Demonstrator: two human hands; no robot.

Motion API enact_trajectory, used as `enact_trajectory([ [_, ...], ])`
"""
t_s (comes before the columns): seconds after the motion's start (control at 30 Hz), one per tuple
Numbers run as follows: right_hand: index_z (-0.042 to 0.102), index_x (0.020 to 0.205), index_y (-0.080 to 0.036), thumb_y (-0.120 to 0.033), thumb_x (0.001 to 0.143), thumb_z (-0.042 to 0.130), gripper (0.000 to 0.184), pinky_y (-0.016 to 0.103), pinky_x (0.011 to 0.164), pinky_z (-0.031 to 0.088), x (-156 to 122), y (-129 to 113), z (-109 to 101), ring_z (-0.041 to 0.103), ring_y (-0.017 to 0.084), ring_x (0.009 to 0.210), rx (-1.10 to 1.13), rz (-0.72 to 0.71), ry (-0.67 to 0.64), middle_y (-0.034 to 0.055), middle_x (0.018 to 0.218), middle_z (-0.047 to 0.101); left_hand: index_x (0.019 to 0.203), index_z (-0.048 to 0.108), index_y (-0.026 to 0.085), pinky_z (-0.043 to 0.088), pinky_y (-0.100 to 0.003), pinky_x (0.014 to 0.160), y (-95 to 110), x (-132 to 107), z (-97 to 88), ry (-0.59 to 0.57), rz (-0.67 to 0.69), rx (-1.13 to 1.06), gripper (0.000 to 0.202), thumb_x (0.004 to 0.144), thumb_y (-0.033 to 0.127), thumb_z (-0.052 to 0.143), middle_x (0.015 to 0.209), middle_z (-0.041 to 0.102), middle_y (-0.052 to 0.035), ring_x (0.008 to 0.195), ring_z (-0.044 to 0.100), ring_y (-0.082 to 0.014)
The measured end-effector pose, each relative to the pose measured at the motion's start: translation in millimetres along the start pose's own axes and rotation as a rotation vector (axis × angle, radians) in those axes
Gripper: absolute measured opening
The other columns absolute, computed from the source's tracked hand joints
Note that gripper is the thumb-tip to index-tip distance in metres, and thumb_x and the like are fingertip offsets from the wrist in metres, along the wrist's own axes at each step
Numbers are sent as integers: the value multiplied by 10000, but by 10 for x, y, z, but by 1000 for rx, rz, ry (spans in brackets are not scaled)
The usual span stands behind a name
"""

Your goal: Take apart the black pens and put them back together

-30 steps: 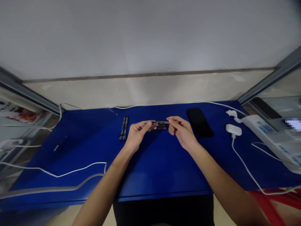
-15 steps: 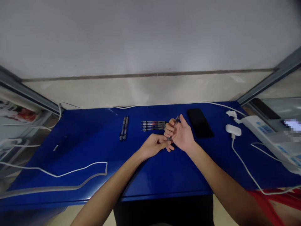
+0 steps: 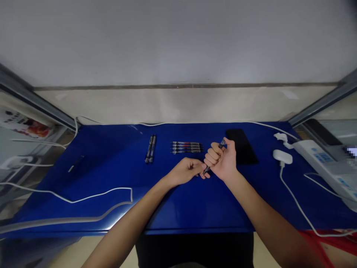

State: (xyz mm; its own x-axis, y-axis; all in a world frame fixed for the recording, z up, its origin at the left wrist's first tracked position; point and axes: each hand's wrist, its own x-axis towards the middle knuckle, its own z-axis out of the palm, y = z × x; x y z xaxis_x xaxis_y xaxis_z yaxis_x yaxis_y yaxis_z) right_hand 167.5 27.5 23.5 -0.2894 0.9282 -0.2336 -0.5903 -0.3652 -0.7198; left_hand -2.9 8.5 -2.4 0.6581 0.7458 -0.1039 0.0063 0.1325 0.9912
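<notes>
My right hand [image 3: 221,158] is closed in a fist around a dark pen [image 3: 222,143], held on a slant. Its thumb lies at the pen's upper end, and the lower tip pokes out below the fingers. The curled fingers of my left hand [image 3: 188,171] meet that lower tip, thumb and fingertips pinched at it; exactly how they grip is partly hidden. Just beyond the hands, several slim pens [image 3: 186,147] lie side by side in a row, pointing left. Farther left, two thicker dark pens [image 3: 150,149] lie together, almost upright in the view.
A black phone [image 3: 242,146] lies on the blue table [image 3: 178,212], right of my hands. A white earbud case [image 3: 282,156] on a cable and a white power strip [image 3: 320,156] are at the right. White cables [image 3: 97,195] cross the left side, near a dark pen-like item [image 3: 76,163].
My right hand has turned and closed more tightly around the pen, its thumb now at the upper end. The pen's lower tip shows more plainly beside my left fingers. The view has shifted slightly.
</notes>
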Motion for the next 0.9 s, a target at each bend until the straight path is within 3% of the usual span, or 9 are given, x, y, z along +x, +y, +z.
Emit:
enact_trajectory([
  [0.2,191,532,-231,-632,897,383,575,285,400,185,14,-78,-83,84,109,427,43,-113,50,-65,460,133,951,721,91,506,-278,583,-37,50,-114,206,-88,-236,686,906,715,439,867,742,-170,720,682,-199],
  [0.47,261,524,-227,-667,888,443,600,278,405,185,74,-65,-144,106,105,426,67,-143,39,-66,464,159,913,720,92,498,-277,575,-67,66,-108,224,-104,-254,697,883,737,458,833,733,-162,686,663,-186],
  [0.9,194,548,-232,-607,870,430,548,272,385,187,2,-88,-67,86,99,425,259,-82,37,-72,451,156,960,686,55,503,-269,577,-101,84,-104,211,-108,-219,630,916,654,497,846,720,-162,694,653,-174],
])
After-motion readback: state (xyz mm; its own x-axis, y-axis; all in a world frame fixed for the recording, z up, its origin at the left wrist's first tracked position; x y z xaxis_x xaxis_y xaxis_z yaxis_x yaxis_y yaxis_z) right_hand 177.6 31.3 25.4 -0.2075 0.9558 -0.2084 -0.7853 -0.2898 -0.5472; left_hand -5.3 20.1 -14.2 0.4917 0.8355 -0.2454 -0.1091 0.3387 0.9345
